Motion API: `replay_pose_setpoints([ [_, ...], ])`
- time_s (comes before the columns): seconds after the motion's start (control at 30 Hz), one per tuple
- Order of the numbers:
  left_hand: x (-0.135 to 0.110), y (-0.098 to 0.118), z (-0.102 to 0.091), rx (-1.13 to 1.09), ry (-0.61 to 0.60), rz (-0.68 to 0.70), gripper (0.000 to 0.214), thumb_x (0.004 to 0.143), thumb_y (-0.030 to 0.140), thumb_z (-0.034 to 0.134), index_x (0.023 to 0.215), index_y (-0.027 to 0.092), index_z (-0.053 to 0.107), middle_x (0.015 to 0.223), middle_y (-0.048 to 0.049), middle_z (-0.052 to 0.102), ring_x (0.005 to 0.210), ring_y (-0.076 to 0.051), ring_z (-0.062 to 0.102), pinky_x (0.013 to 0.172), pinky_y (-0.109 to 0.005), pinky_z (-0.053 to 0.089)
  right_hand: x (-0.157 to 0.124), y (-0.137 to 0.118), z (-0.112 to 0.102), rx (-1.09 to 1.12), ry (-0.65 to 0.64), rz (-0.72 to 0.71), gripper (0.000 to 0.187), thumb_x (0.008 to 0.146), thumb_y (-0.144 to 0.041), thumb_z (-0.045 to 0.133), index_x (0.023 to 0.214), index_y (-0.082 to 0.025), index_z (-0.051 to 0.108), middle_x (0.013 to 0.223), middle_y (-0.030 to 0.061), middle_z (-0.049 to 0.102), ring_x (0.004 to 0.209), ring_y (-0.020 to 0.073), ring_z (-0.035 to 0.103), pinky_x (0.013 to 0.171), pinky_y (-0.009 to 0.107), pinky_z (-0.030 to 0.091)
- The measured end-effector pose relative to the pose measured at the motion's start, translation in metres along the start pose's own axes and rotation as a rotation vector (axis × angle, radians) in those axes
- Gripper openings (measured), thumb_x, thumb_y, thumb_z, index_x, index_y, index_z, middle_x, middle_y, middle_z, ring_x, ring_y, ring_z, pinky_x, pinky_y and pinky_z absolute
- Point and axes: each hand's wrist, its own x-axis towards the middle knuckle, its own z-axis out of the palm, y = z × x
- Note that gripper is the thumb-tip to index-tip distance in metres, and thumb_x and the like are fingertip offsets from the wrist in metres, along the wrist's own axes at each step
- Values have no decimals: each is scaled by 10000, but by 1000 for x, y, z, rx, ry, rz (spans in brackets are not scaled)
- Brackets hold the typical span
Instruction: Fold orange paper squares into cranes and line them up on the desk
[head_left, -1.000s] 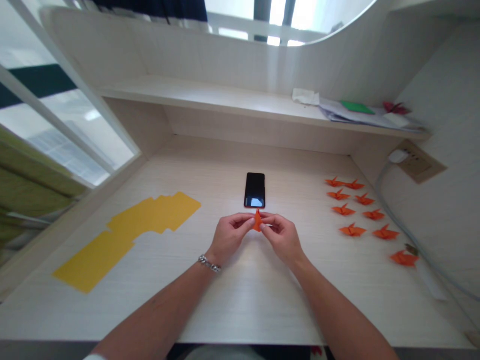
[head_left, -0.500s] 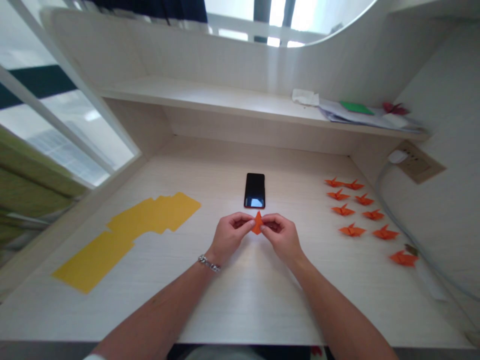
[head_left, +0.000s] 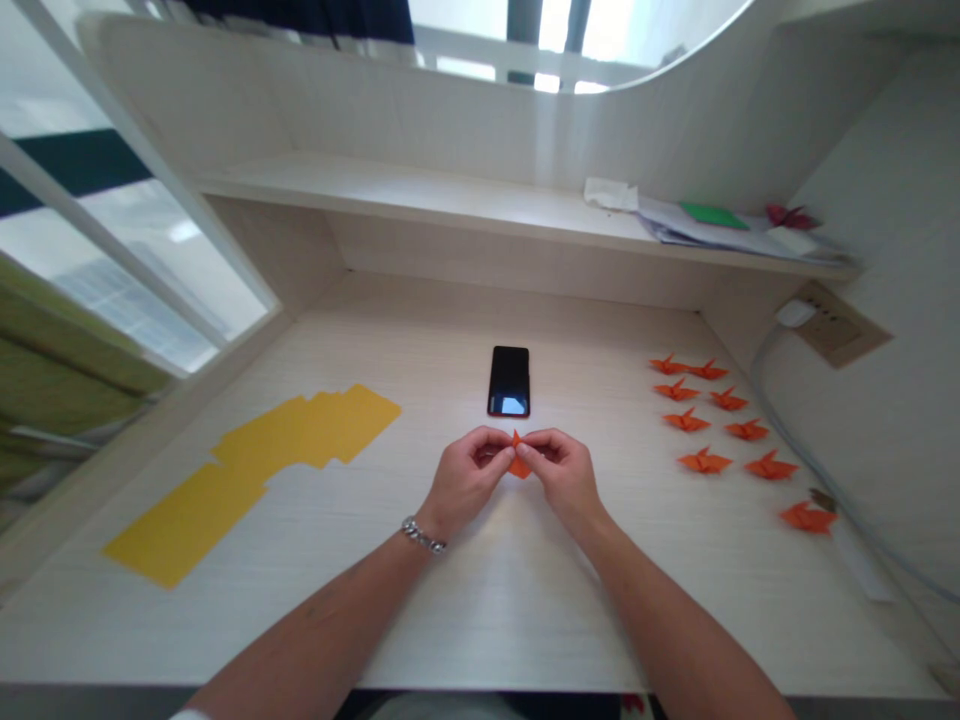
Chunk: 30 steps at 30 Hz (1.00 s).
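A small folded piece of orange paper (head_left: 520,468) is pinched between both hands, over the desk just in front of the phone. My left hand (head_left: 469,476) grips it from the left, thumb and forefinger closed on it. From the right, my right hand (head_left: 559,471) holds the same piece, its thumb close to the left thumb. A pointed tip of the paper sticks up above the fingers, and a wider part shows below the thumbs. The fingers cover its middle. Several folded orange paper cranes (head_left: 704,460) stand in rough rows at the right.
Yellow paper sheets (head_left: 315,430) lie overlapping at the left of the desk. A black phone (head_left: 510,381) lies beyond my hands. Along the right wall a grey cable (head_left: 780,430) runs from a socket (head_left: 838,322). A shelf (head_left: 450,198) with papers (head_left: 697,226) spans the back.
Both thumbs have come closer together over the orange paper, and the hands now cover more of it. The paper sits slightly lower. The cranes, yellow sheets and phone have stayed put.
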Motion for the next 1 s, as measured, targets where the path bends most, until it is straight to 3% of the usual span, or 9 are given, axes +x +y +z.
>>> replay_pose_setpoints([
  [1.0, -2, -1, 6, -57, -45, 56, 236, 811, 249, 622, 1035, 176, 622, 967, -75, 661, 865, -182, 637, 787, -310, 522, -2, 0, 3, 103, 59, 8, 169, 683, -266, 722, 819, -170, 699, 801, 54, 717, 735, 197, 664, 703, 328, 538],
])
